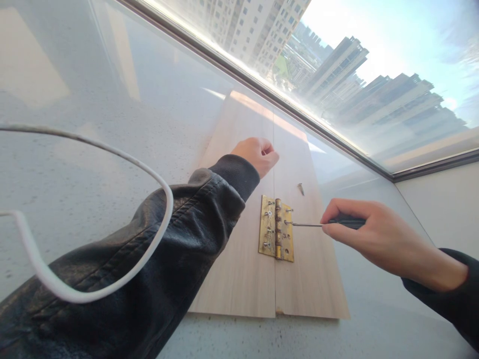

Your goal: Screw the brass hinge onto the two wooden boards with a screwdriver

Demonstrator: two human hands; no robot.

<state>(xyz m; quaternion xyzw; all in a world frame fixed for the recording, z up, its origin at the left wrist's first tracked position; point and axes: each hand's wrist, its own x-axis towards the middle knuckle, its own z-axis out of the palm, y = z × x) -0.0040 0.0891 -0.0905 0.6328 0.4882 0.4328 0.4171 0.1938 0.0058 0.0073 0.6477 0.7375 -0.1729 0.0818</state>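
Observation:
My right hand (359,234) is closed around the dark handle of a screwdriver (309,225). Its thin metal shaft points left, with the tip at a screw in the right leaf of a brass hinge (278,239). Several screws stand up from both leaves, and a lower hole on the right leaf shows no screw. The hinge straddles the seam between two pale wooden boards (239,294) lying side by side. Beyond the hinge, my left hand (256,155) is curled closed over the boards; anything inside its fingers is hidden. One loose screw (301,188) lies on the right board.
A white cable (169,209) loops across the left, in front of my sleeve. Under the boards is a speckled pale countertop (179,334). A window frame (239,72) runs diagonally behind them, with tall buildings outside. A white wall (445,199) stands at the right.

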